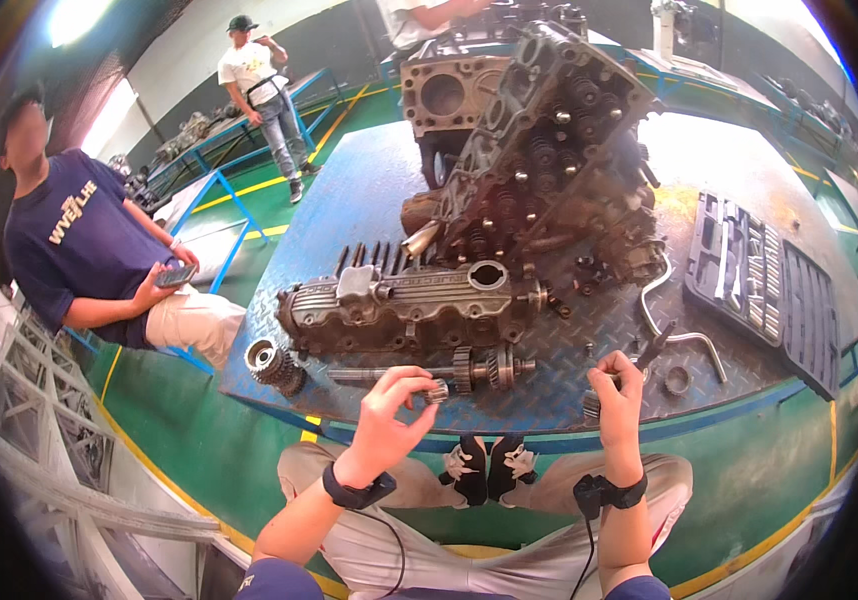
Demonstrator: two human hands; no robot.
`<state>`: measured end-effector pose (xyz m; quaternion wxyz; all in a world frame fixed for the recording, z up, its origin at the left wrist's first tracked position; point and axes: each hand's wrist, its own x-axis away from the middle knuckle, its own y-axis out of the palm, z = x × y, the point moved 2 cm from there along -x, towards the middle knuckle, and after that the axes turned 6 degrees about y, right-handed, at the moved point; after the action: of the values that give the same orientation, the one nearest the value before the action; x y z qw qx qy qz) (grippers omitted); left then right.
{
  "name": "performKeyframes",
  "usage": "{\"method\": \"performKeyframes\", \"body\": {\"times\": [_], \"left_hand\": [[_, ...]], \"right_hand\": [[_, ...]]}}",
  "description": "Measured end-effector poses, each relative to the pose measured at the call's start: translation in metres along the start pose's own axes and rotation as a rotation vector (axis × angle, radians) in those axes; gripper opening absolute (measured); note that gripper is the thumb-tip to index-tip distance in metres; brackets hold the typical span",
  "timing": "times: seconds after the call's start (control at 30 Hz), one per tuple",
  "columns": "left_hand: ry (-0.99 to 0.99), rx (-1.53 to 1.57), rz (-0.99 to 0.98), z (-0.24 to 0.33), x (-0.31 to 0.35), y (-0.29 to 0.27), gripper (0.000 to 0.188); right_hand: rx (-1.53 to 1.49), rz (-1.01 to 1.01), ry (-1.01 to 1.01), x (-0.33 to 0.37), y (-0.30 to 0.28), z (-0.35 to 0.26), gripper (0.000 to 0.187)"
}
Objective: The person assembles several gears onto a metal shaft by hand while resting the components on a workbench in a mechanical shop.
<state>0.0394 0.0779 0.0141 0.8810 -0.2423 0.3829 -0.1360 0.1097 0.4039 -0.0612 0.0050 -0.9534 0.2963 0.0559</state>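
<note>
My left hand (389,412) pinches a small toothed gear (436,392) between thumb and fingers, over the table's near edge. Just beyond it lies a metal shaft (359,375) with larger gears (498,370) on its right part. My right hand (620,392) is closed on a small ridged metal part (591,405), mostly covered by the fingers; its exact kind is unclear. To the right of that hand are a dark tool-like piece (657,343) and a metal ring (677,380). A stack of gears (274,368) stands at the table's left corner.
Behind the shaft sits a valve cover (399,312). A large cylinder head (559,150) leans near an engine block (441,95). A bent metal pipe (652,310) and an open tool case (761,285) lie right on the blue table (334,205). A seated person (89,240) holds a phone.
</note>
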Motion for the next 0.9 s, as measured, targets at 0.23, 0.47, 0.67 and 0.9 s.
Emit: {"method": "performKeyframes", "body": {"times": [0.23, 0.47, 0.67, 0.9], "left_hand": [[-0.109, -0.078, 0.020, -0.016, 0.039, -0.052, 0.033], [-0.081, -0.323, 0.245, -0.018, 0.059, -0.129, 0.033], [0.031, -0.592, 0.443, -0.050, 0.035, -0.191, 0.038], [-0.152, -0.531, 0.321, -0.084, 0.019, -0.206, 0.036]], "right_hand": [[0.283, 0.048, -0.104, 0.003, -0.010, 0.001, 0.022], [0.227, -0.039, -0.093, 0.006, 0.007, 0.000, 0.023], [0.226, -0.050, -0.125, 0.013, 0.025, 0.003, 0.022], [0.173, -0.085, -0.094, 0.016, 0.030, 0.006, 0.021]]}}
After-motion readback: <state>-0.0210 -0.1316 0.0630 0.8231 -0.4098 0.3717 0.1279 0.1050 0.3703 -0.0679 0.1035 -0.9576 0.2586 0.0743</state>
